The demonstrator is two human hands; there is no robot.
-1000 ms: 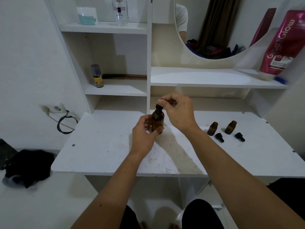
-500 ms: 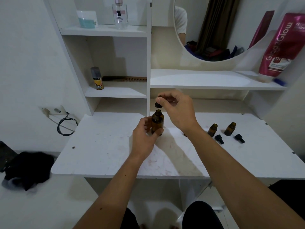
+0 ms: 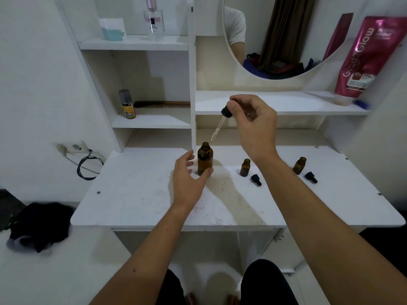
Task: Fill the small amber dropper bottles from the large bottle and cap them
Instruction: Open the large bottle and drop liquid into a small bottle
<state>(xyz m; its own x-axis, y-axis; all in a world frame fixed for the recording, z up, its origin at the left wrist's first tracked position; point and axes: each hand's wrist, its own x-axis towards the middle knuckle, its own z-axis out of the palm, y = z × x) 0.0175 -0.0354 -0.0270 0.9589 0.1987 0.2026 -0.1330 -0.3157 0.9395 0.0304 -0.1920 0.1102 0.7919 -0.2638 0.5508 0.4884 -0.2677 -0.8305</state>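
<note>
The large amber bottle (image 3: pixel 205 158) stands uncapped on the white table (image 3: pixel 136 194). My left hand (image 3: pixel 188 179) is loosely around its base, thumb touching the front, fingers relaxed. My right hand (image 3: pixel 253 126) pinches the black bulb of the large bottle's dropper (image 3: pixel 221 122); its glass pipette hangs tilted just above the bottle's mouth. Two small amber bottles, one (image 3: pixel 245 167) by my right wrist and one (image 3: pixel 299 165) further right, stand uncapped. Beside each lies a small black dropper cap, the first (image 3: pixel 256 180) and the second (image 3: pixel 311 177).
White shelves rise behind the table with a small spray can (image 3: pixel 127 104), a comb (image 3: pixel 163 104), a perfume bottle (image 3: pixel 154 20) and a pink tube (image 3: pixel 365 56). A round mirror (image 3: pixel 275 36) hangs above. A socket with a black cable (image 3: pixel 87 166) sits at left. Dark cloth (image 3: pixel 37 225) lies on the floor.
My right hand has lifted the dropper fully out of the large bottle and raised it. My left hand has loosened its grip on the bottle.
</note>
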